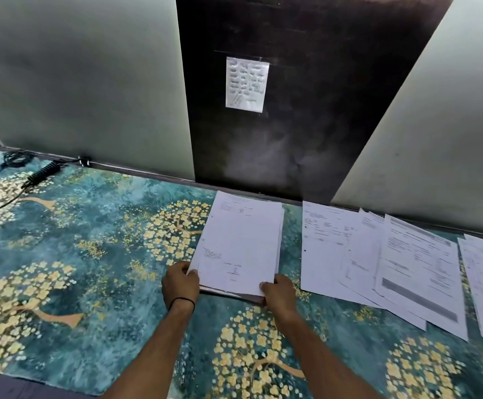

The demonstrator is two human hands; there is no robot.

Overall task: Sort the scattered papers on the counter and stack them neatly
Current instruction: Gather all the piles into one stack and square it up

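Pale panels (pixel 76 82) either side of a dark, perhaps wooden board (pixel 306 133), behind a teal, gold-blossomed cloth (pixel 90 254).

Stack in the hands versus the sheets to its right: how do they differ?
The paper stack is gathered, edges nearly flush; the spread sheets lie fanned and overlapping. The left hand and right hand grip the paper stack's near corners; the spread sheets are untouched. The paper stack's top page is sparsely printed; the spread sheets carry denser text. Both are white printed paper on the floral counter.
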